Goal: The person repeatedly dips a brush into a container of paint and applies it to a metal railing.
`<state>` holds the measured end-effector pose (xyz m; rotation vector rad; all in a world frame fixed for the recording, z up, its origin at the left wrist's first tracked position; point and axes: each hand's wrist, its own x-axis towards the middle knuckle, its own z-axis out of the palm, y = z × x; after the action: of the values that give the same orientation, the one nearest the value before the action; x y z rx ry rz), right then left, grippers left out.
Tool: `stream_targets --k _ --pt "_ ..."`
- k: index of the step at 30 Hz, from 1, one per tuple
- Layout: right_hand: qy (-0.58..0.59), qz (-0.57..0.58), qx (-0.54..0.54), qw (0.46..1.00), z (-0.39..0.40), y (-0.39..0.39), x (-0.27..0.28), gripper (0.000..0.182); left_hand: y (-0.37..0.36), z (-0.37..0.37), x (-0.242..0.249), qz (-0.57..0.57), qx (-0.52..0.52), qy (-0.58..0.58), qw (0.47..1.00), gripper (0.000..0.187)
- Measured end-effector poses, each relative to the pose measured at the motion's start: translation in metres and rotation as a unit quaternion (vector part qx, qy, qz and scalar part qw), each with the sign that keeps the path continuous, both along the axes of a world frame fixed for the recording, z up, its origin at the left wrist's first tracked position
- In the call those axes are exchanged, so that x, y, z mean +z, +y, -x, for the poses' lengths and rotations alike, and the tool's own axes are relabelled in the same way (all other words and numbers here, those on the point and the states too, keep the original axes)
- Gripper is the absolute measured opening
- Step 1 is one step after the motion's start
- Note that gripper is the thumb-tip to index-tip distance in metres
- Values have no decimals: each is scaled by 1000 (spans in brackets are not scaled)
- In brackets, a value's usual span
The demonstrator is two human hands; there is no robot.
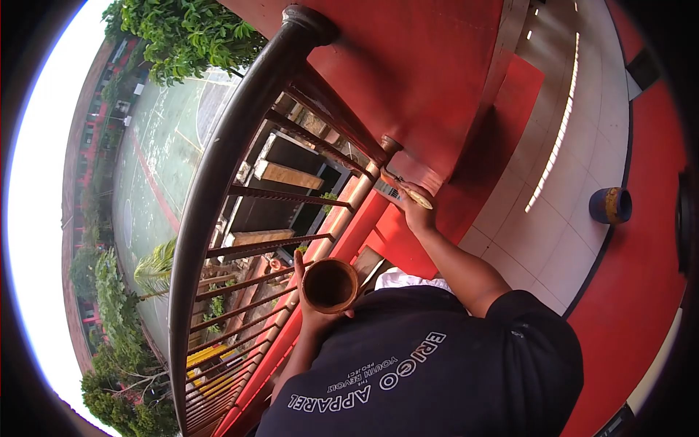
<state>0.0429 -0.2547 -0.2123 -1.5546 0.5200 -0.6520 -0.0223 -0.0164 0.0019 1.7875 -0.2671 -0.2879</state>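
My left hand (314, 318) is closed around a round brown cup (354, 288), its dark mouth facing me; its contents are too dark to make out. My right hand (420, 217) grips a paintbrush (418, 197) by its pale handle. The brush head is at the lower rail (360, 191) of the metal railing, close to where a round fitting (391, 144) joins the red wall. Whether the bristles touch the metal is hard to tell. Brown twisted bars (291, 195) run from this rail to the thick dark handrail (195, 211).
A red wall (429, 58) rises ahead, with a red ledge (502, 109) at its base. On the right, a dark blue and yellow pot (610, 205) stands by the tiled floor (561, 211). Beyond the railing lie a green court (156, 160), trees (193, 33) and lower roofs.
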Motion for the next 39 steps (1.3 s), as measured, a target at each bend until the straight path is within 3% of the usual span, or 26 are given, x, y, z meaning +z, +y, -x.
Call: stream_targets --k 7,11,12,15,16,23,28,30,33,35,39 --pt "8 -46 -83 995 -20 -13 -25 17 7 1 -2 -32 -7 -20 999 160" --pt "-4 9 -11 1000 -4 -5 -12 15 10 1 1 -31 -11 10 999 160" --pt "-26 -83 -28 996 -4 -6 -23 14 9 0 1 -11 1 3 1000 160" --pt "-30 -113 -61 991 -5 -30 -7 15 2 -2 2 28 33 1 999 161" --pt "-54 -239 -50 968 -9 -34 -11 16 0 -2 3 26 40 13 999 161" --pt "-47 -390 -46 918 -2 -49 9 25 0 -5 -5 -24 16 0 1000 162" --pt "-23 -427 -52 903 15 -61 20 27 -1 -8 -15 -33 37 -3 999 157" --pt "-18 -437 -53 898 19 -64 17 27 24 -16 -38 -133 -53 -84 986 150" --pt "-4 -465 -63 883 25 -65 12 26 20 -28 -28 -254 -134 -197 937 142" --pt "11 -500 -73 863 27 -64 10 24 11 -29 -23 -230 -110 -178 950 141" --pt "40 -589 -116 799 26 -58 -8 23 -7 -17 -22 -71 4 -25 997 150"
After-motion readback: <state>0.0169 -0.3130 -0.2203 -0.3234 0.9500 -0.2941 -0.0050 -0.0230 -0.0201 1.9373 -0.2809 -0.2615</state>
